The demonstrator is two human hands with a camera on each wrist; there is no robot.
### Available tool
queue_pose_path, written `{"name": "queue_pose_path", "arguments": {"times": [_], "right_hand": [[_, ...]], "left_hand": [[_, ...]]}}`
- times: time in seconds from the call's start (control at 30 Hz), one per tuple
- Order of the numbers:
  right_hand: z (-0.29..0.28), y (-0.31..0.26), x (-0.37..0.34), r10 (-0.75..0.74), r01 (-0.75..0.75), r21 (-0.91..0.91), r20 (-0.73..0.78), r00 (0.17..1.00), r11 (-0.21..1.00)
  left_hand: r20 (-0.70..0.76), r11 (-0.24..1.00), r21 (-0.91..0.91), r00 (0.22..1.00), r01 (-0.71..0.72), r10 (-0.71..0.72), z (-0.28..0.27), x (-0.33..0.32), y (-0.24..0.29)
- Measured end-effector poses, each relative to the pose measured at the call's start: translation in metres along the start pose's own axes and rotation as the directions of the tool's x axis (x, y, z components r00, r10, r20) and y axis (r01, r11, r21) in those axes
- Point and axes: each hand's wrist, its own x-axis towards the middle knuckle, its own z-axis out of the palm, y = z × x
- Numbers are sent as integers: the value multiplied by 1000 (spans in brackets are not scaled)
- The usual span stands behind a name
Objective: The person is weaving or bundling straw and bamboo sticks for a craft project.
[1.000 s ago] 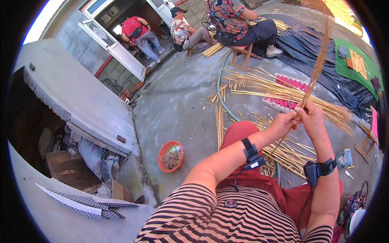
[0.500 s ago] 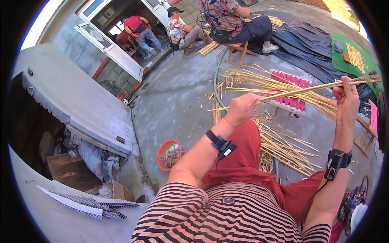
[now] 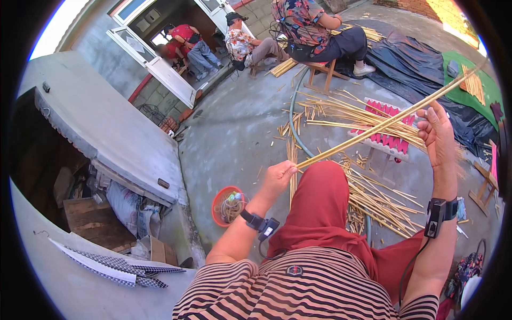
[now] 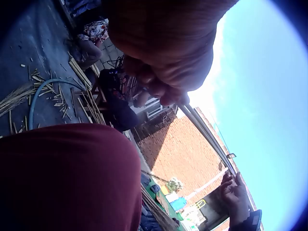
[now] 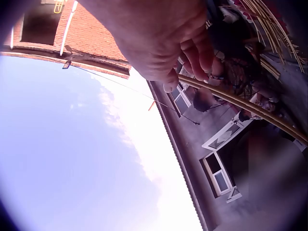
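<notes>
Long straw-coloured stalks (image 3: 368,133) slant up to the right across the head view, their thin far end over the green mat. My left hand (image 3: 278,177) pinches their lower end just above my red-trousered knee (image 3: 320,186). Toward the upper end is my right hand (image 3: 439,136), its fingers loosely bent and apart, fingertips right at the stalks. In the right wrist view the stalks (image 5: 240,103) run out from beside the thumb and fingers. The left wrist view shows the stalks (image 4: 209,137) stretching from the left hand to the right hand (image 4: 233,192).
A pile of stalks with feathery heads (image 3: 352,114) lies over a pink-and-white ridged rack (image 3: 394,144). More cut stalks (image 3: 378,202) lie by my knee. A hose (image 3: 293,106) crosses the concrete; an orange basket (image 3: 217,208) stands left. Several people sit or bend beyond.
The hands were together on the stalks, then spread apart. The left hand has moved down and left with the lower end; the right hand's fingers have loosened. The stalks now tilt more steeply.
</notes>
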Motion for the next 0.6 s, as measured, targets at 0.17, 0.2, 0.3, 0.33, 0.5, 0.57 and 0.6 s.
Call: {"name": "queue_pose_path", "arguments": {"times": [0.17, 0.2, 0.3, 0.33, 0.5, 0.57, 0.6], "right_hand": [[29, 32, -12, 258, -237, -112, 238, 937, 965], [38, 33, -18, 245, -217, -137, 246, 938, 967], [39, 37, -19, 244, -207, -149, 307, 920, 967], [39, 36, -18, 230, -184, -169, 315, 921, 968], [42, 33, -20, 221, -150, -229, 329, 918, 962], [45, 34, -18, 224, -144, -264, 304, 926, 954], [46, 36, -18, 224, -151, -263, 271, 936, 953]], "left_hand": [[106, 961, -249, 990, 119, -95, 28, 4, 33], [109, 962, -254, 991, 101, -76, 34, 7, 37], [87, 966, -260, 996, 6, 17, 51, 25, 48], [73, 965, -259, 996, -31, 51, 55, 33, 53], [84, 950, -290, 986, -113, 143, 89, 70, 92], [57, 935, -303, 975, -187, 214, 106, 89, 101], [47, 930, -308, 973, -200, 225, 116, 95, 103]]}}
